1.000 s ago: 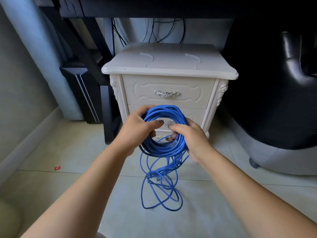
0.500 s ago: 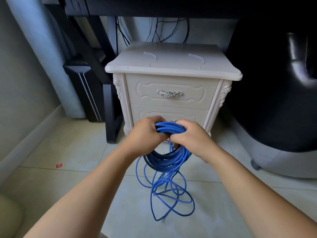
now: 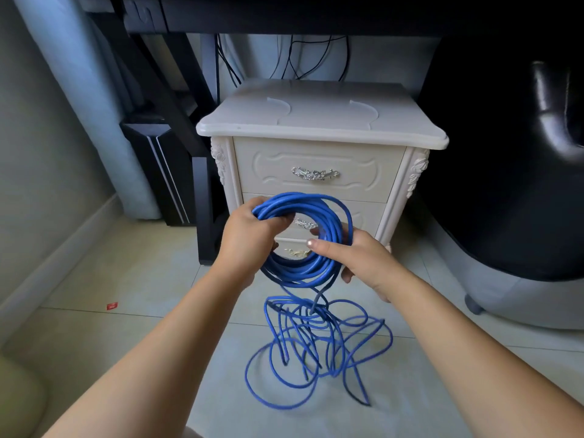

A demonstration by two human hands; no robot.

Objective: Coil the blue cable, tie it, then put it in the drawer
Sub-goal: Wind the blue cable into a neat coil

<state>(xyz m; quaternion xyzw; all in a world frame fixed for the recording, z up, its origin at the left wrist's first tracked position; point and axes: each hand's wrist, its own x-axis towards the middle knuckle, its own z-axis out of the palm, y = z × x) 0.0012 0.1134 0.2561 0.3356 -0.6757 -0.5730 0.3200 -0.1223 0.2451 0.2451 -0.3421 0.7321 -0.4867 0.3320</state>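
Note:
A blue cable (image 3: 303, 270) is partly wound into a round coil held upright in front of a cream nightstand. My left hand (image 3: 249, 238) grips the coil's upper left side. My right hand (image 3: 360, 257) holds the coil's right side, with the thumb lying across its strands. The rest of the cable hangs from the coil and lies in loose tangled loops (image 3: 316, 349) on the tiled floor below. The nightstand's top drawer (image 3: 316, 175) is closed, with a silver handle. Lower drawers sit behind the coil, also closed.
The nightstand (image 3: 319, 121) stands under a dark desk (image 3: 284, 14). A black computer tower (image 3: 158, 175) and a black desk leg (image 3: 202, 210) are to its left. A black chair (image 3: 505, 184) fills the right. A small red scrap (image 3: 112, 306) lies on the floor.
The coil has been lifted and opened wide again after being bunched low between both hands. The loose loops on the floor have spread out to the right.

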